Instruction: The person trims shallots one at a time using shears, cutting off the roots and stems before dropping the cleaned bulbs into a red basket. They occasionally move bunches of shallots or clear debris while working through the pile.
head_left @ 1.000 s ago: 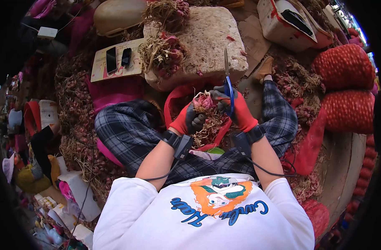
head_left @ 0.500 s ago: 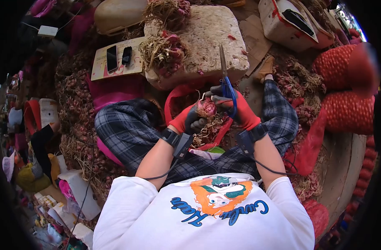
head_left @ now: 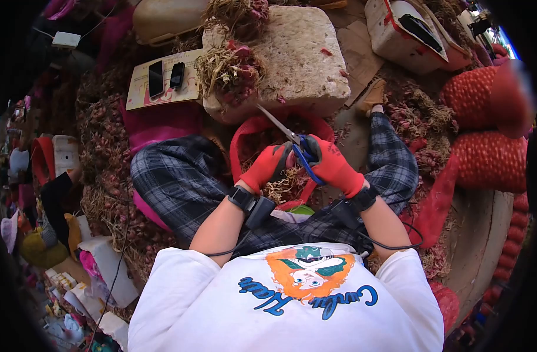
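Observation:
My right hand (head_left: 334, 162), in a red glove with dark fingers, is closed around the blue handles of a pair of scissors (head_left: 282, 126). Their blades point up and to the left over a red-rimmed container (head_left: 235, 150) between my legs. Against the handles, my left hand (head_left: 266, 165) in a matching glove is closed on a shallot (head_left: 290, 159), of which only a small pinkish part shows. Dry stalks and trimmings (head_left: 280, 190) lie just below the hands.
A pale foam block (head_left: 306, 53) with bunches of dried shallots (head_left: 230, 73) stands ahead. On a card to its left lie two phones (head_left: 156, 79). Shallots (head_left: 107, 152) are heaped at left; filled red net bags (head_left: 491, 161) sit at right.
The scissors have swung from pointing straight up to pointing up-left, and their handles are now against the left hand. The shallot, plainly visible before, is mostly covered.

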Action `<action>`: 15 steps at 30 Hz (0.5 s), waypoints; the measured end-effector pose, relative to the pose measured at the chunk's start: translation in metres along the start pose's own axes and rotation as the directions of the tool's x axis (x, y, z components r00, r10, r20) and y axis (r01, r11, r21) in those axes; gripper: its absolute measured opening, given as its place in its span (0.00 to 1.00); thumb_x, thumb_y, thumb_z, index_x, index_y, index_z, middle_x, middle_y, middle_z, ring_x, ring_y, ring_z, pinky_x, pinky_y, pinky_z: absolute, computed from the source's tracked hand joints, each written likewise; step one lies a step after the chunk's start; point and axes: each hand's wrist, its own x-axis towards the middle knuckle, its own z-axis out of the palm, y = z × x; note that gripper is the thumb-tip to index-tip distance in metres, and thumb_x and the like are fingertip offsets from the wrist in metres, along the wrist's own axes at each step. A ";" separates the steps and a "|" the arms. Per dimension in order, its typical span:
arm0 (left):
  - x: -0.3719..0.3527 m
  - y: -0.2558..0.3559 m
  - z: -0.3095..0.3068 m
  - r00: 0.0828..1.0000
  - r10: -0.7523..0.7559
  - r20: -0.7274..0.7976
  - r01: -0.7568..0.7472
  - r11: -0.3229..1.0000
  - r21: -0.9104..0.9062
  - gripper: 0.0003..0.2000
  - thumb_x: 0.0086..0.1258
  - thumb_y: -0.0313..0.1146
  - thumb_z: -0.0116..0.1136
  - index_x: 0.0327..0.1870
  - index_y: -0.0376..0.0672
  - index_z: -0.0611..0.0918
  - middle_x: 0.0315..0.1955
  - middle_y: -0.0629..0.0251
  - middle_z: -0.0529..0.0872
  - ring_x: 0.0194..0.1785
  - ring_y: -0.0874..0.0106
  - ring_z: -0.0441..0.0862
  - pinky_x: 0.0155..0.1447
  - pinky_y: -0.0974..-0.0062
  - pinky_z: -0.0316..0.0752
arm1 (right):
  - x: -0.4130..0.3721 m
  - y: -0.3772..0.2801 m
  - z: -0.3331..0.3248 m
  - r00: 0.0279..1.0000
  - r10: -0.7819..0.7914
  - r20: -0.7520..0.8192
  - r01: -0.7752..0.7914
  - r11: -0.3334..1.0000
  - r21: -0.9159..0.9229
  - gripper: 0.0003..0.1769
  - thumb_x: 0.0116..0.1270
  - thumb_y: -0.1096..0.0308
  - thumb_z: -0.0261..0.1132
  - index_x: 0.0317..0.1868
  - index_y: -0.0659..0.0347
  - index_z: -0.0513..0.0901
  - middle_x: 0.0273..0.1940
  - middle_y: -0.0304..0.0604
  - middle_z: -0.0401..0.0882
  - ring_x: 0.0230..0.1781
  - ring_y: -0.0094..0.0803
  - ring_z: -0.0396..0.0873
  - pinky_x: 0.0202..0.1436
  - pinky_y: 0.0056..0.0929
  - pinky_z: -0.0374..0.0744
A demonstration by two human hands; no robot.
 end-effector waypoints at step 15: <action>0.009 0.038 -0.005 0.988 -0.030 -0.149 -0.102 0.597 -0.796 0.11 0.76 0.35 0.41 0.35 0.40 0.73 0.31 0.71 0.74 0.31 0.79 0.71 0.43 0.80 0.72 | -0.013 0.047 0.003 0.854 0.519 -0.034 -0.288 0.527 0.800 0.16 0.61 0.70 0.62 0.48 0.64 0.73 0.33 0.39 0.77 0.26 0.26 0.78 0.28 0.21 0.78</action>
